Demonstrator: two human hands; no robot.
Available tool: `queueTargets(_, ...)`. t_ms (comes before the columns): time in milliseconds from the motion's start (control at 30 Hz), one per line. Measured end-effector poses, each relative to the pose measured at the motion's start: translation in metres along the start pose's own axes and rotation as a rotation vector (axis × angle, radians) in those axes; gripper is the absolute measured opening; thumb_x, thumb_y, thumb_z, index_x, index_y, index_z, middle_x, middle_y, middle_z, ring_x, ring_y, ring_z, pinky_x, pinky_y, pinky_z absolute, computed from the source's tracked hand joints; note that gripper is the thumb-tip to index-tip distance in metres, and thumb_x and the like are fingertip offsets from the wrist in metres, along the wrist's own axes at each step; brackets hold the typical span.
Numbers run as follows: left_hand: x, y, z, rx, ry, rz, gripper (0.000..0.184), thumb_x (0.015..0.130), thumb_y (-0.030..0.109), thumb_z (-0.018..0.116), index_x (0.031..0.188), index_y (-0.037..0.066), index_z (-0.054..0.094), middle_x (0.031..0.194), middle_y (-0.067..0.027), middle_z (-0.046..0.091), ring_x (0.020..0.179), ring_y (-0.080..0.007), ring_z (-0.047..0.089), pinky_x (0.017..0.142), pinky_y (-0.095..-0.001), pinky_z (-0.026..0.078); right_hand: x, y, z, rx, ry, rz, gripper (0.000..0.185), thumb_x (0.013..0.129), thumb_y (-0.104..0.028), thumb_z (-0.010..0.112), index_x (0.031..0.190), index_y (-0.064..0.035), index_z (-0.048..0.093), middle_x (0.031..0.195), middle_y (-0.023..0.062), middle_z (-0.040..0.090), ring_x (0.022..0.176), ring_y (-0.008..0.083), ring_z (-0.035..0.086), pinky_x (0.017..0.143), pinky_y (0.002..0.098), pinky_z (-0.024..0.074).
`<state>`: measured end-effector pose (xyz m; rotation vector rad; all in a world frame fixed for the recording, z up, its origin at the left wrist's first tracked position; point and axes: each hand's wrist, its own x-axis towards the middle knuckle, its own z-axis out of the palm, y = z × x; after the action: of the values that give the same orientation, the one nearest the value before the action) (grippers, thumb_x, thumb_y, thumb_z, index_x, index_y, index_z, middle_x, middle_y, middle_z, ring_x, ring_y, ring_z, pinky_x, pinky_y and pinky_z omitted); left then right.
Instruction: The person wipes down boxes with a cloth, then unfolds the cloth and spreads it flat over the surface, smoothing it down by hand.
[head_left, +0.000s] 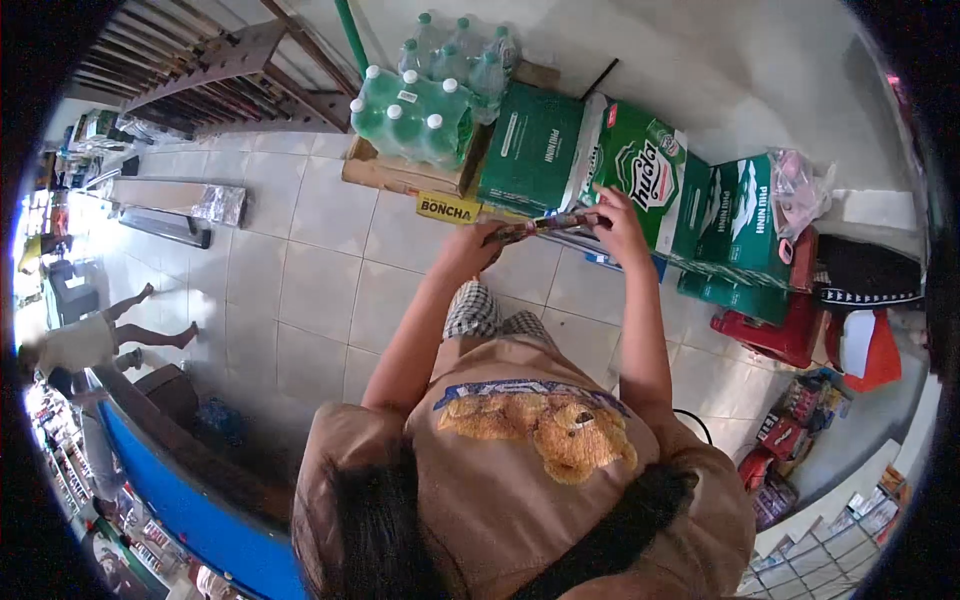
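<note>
Both my hands hold a thin, dark, patterned item point(545, 226) in front of my body, seen nearly edge-on. My left hand point(468, 249) is wrapped round its left end. At its right end is my right hand point(622, 230), with the fingers bent and one finger raised. What the item is, I cannot make out. Beyond it stand a green carton with white lettering point(645, 170), a dark green carton point(532, 150) and a yellow box marked BONCHA point(445, 207).
Packs of green bottles point(412, 118) rest on a brown carton point(400, 171). At right are a red stool point(765, 335) and a bag with orange point(872, 352). A blue-topped table point(200, 510) stands lower left. Another person point(85, 340) is at far left.
</note>
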<state>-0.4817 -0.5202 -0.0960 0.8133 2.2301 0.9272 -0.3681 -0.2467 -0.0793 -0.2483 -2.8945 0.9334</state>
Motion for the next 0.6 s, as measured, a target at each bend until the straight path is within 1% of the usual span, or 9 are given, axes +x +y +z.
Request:
queueTargets(100, 0.025, -0.024, 0.030, -0.047, -0.079, -0.057, 0.024, 0.080, 0.027, 0.055, 0.101, 0.018, 0.063, 0.082, -0.0154, 0.064, 0.075, -0.0355, 0.061, 0.064, -0.0455, 0.048, -0.001, 0.031, 0.025, -0.095, 0.197, -0.019, 0.029, 0.062, 0.002, 0.062, 0.088, -0.0093, 0.067, 0.128, 0.0055, 0.052, 0.119, 0.0325, 0.042, 0.102, 0.0384, 0.0323)
queueTargets(167, 0.047, -0.044, 0.049, 0.083, 0.121, 0.208, 0.025, 0.085, 0.023, 0.054, 0.106, 0.012, 0.062, 0.076, -0.0170, 0.063, 0.072, -0.0380, 0.060, 0.065, -0.0442, 0.047, -0.001, 0.053, 0.039, -0.146, 0.198, -0.015, 0.028, 0.061, 0.002, 0.063, 0.086, -0.0094, 0.067, 0.129, 0.0049, 0.051, 0.121, 0.0320, 0.041, 0.103, 0.0391, 0.0310)
queueTargets(233, 0.072, -0.055, 0.060, 0.066, 0.099, 0.197, 0.027, 0.083, 0.020, 0.054, 0.107, 0.011, 0.062, 0.084, -0.0174, 0.064, 0.076, -0.0376, 0.060, 0.066, -0.0443, 0.047, 0.002, 0.082, 0.054, -0.155, 0.269, 0.005, 0.027, 0.059, 0.002, 0.063, 0.084, -0.0086, 0.066, 0.130, 0.0039, 0.050, 0.122, 0.0314, 0.040, 0.103, 0.0393, 0.0305)
queueTargets(300, 0.094, -0.071, 0.073, -0.038, 0.040, 0.247, 0.027, 0.083, 0.019, 0.053, 0.108, 0.012, 0.062, 0.090, -0.0175, 0.064, 0.079, -0.0378, 0.060, 0.068, -0.0446, 0.047, 0.008, 0.108, 0.064, -0.235, 0.277, -0.054, 0.023, 0.059, -0.002, 0.065, 0.081, -0.0062, 0.065, 0.134, 0.0033, 0.047, 0.121, 0.0312, 0.040, 0.102, 0.0388, 0.0301)
queueTargets(367, 0.117, -0.084, 0.083, -0.006, 0.115, 0.311, 0.027, 0.082, 0.020, 0.054, 0.107, 0.012, 0.062, 0.089, -0.0177, 0.064, 0.080, -0.0376, 0.060, 0.068, -0.0450, 0.048, 0.018, 0.133, 0.082, -0.248, 0.232, -0.030, 0.018, 0.062, -0.006, 0.068, 0.080, -0.0054, 0.064, 0.137, 0.0027, 0.044, 0.123, 0.0319, 0.038, 0.103, 0.0403, 0.0281)
queueTargets(400, 0.137, -0.090, 0.087, 0.099, 0.113, 0.333, 0.027, 0.082, 0.021, 0.054, 0.106, 0.011, 0.062, 0.087, -0.0179, 0.064, 0.079, -0.0377, 0.060, 0.069, -0.0454, 0.048, 0.023, 0.146, 0.098, -0.318, 0.232, -0.009, 0.018, 0.066, -0.014, 0.073, 0.078, -0.0046, 0.064, 0.139, 0.0007, 0.042, 0.126, 0.0340, 0.034, 0.103, 0.0442, 0.0261)
queueTargets(500, 0.208, -0.120, 0.089, 0.325, -0.013, 0.344, 0.028, 0.081, 0.026, 0.055, 0.103, 0.011, 0.062, 0.089, -0.0194, 0.063, 0.082, -0.0390, 0.060, 0.071, -0.0466, 0.049, 0.029, 0.146, 0.118, -0.461, 0.232, 0.062, 0.021, 0.068, -0.019, 0.074, 0.077, -0.0041, 0.063, 0.139, -0.0019, 0.041, 0.130, 0.0364, 0.030, 0.104, 0.0473, 0.0246)
queueTargets(533, 0.232, -0.132, 0.093, 0.311, 0.022, 0.426, 0.027, 0.082, 0.025, 0.055, 0.104, 0.011, 0.062, 0.090, -0.0197, 0.063, 0.082, -0.0381, 0.060, 0.071, -0.0459, 0.049, 0.030, 0.144, 0.118, -0.460, 0.230, 0.091, 0.022, 0.068, -0.021, 0.074, 0.076, -0.0034, 0.063, 0.139, -0.0035, 0.041, 0.132, 0.0358, 0.027, 0.104, 0.0488, 0.0240)
queueTargets(600, 0.267, -0.149, 0.096, 0.301, 0.042, 0.513, 0.027, 0.083, 0.025, 0.055, 0.105, 0.011, 0.062, 0.090, -0.0199, 0.063, 0.082, -0.0372, 0.061, 0.072, -0.0451, 0.049, 0.032, 0.146, 0.116, -0.436, 0.207, 0.078, 0.020, 0.072, -0.017, 0.071, 0.075, -0.0007, 0.059, 0.137, -0.0026, 0.044, 0.134, 0.0339, 0.025, 0.105, 0.0432, 0.0237)
